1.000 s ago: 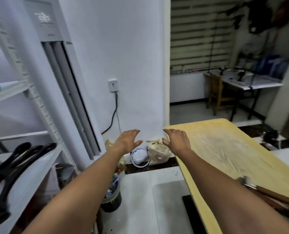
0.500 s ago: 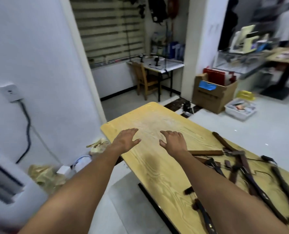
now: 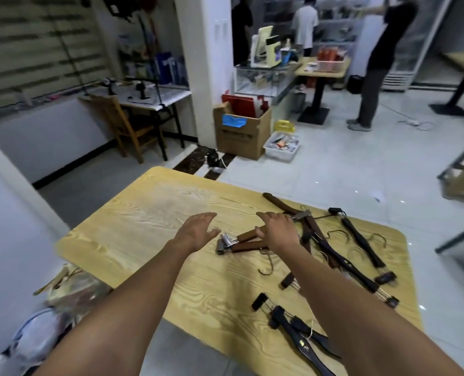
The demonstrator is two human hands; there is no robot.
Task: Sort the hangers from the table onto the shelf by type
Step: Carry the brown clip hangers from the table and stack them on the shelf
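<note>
Worktop (image 3: 149, 229) now shows in full, view swung right. Brown hangers (image 3: 248, 241) and black hangers (image 3: 361, 245) lie scattered on its right half. Right hand (image 3: 279, 232) moved from bare wood to over the brown ones, fingers straight, no grip. Left hand (image 3: 198, 232) open, just left of them.

We see a light wood-grain counter (image 3: 144, 218); brown wooden clip hangers (image 3: 246, 236) lie near its middle, dark hangers (image 3: 361, 244) scattered across its right side.
</note>
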